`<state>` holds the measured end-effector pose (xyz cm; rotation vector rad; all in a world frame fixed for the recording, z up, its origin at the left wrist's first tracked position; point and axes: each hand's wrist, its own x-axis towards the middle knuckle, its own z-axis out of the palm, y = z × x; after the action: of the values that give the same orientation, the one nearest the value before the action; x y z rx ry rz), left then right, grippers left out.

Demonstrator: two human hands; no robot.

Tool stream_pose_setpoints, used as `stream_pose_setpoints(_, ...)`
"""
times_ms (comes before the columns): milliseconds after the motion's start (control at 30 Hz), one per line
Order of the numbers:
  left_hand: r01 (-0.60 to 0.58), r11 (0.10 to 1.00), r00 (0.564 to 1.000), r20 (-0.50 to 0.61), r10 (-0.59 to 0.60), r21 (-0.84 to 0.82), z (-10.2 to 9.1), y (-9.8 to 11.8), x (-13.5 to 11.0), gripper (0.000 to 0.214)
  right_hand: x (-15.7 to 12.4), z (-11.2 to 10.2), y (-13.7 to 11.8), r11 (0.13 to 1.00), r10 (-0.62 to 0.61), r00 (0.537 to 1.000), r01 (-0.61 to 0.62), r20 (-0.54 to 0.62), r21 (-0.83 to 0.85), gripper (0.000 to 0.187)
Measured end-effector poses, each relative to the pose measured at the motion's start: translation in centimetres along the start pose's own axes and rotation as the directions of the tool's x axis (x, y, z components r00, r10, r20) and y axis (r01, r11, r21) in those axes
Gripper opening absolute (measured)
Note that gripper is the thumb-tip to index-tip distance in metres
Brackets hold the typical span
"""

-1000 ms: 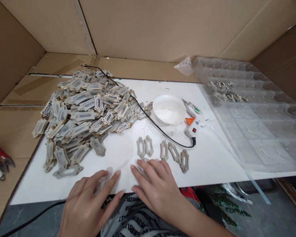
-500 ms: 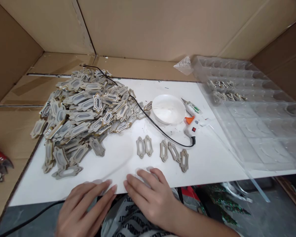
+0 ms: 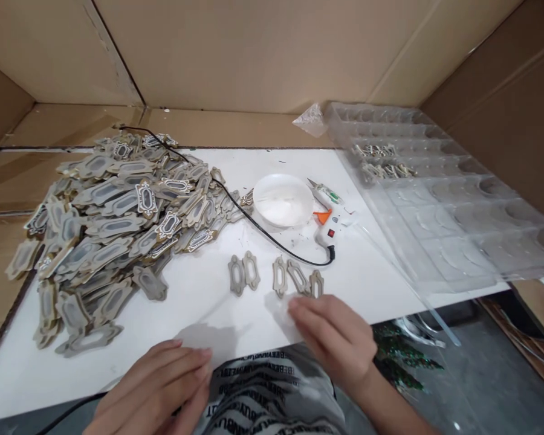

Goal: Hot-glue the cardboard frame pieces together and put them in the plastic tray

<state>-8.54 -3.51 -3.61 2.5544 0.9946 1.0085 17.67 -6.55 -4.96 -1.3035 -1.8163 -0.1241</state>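
My left hand [image 3: 158,386] hovers at the table's front edge, fingers stretched out side by side, with nothing visible in it. My right hand [image 3: 333,341] is over the front of the table with its fingers drawn together. Whatever it may hold is hidden. Just beyond its fingertips lie three grey, frame-shaped plates with a long opening: an upright one [image 3: 280,276], a tilted one [image 3: 298,277] and one partly covered by the hand [image 3: 316,284]. Two similar plates [image 3: 243,273] lie to their left. A big heap of such plates [image 3: 113,226], some with white ornament, covers the left side.
A white bowl [image 3: 283,200] stands mid-table. Right of it are a pointed cutter [image 3: 329,192], an orange-tipped tool [image 3: 323,216] and a black cable [image 3: 272,232] running over the heap. A clear compartment tray [image 3: 417,199] with some plates fills the right. Cardboard walls enclose the back.
My right hand has moved right, from the table edge to the loose plates, and its spread fingers have drawn together. My left hand stays near the edge. The camera view has shifted right.
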Motion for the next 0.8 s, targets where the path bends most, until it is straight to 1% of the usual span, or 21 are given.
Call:
stream_pose_setpoints(33, -0.007, 1.0, 1.0, 0.01, 0.007, 0.001, 0.5, 0.4, 0.9, 0.014, 0.0, -0.5, 0.9, 0.998, 0.012, 1.0, -0.013, -0.012, -0.064, 0.022)
stream_pose_setpoints(100, -0.071, 0.997, 0.997, -0.022, 0.071, 0.031, 1.8, 1.2, 2.7, 0.014, 0.1, -1.1, 2.5, 0.991, -0.014, 1.0, 0.011, -0.024, -0.136, 0.023)
stream_pose_setpoints(167, -0.194, 0.975, 0.978, -0.052, 0.201, 0.111, 3.1, 1.6, 4.8, 0.015, 0.4, -1.4, 3.8, 0.988, -0.064, 0.998, 0.068, 0.029, -0.142, 0.021)
stream_pose_setpoints(200, -0.264, 0.953, 0.961, -0.041, 0.273, 0.15, 3.7, 1.8, 5.8, 0.014, 0.5, -1.4, 4.2, 0.986, -0.088, 0.994, 0.097, 0.066, -0.135, 0.021)
stream_pose_setpoints(267, -0.342, 0.915, 0.936, -0.003, 0.351, 0.215, 4.9, 2.0, 7.5, 0.013, 0.9, -1.4, 4.9, 0.983, -0.125, 0.983, 0.141, 0.132, -0.119, 0.022)
stream_pose_setpoints(300, -0.36, 0.904, 0.929, 0.001, 0.37, 0.231, 5.3, 2.1, 8.2, 0.013, 1.0, -1.3, 5.2, 0.982, -0.137, 0.978, 0.155, 0.155, -0.111, 0.022)
stream_pose_setpoints(400, -0.36, 0.895, 0.928, 0.008, 0.372, 0.264, 6.5, 2.5, 9.4, 0.012, 1.3, -1.2, 5.6, 0.981, -0.156, 0.971, 0.175, 0.182, -0.088, 0.02)
stream_pose_setpoints(500, -0.349, 0.885, 0.935, 0.05, 0.351, 0.31, 7.2, 2.6, 9.8, 0.011, 1.5, -1.2, 5.8, 0.98, -0.163, 0.968, 0.181, 0.189, -0.083, 0.017)
stream_pose_setpoints(667, -0.326, 0.871, 0.944, 0.082, 0.319, 0.367, 7.7, 2.7, 10.1, 0.015, 1.5, -1.0, 6.1, 0.978, -0.168, 0.966, 0.189, 0.197, -0.092, 0.016)
stream_pose_setpoints(800, -0.321, 0.874, 0.946, 0.086, 0.312, 0.364, 7.9, 2.6, 10.1, 0.016, 1.4, -1.0, 6.2, 0.976, -0.174, 0.957, 0.199, 0.232, -0.091, 0.015)
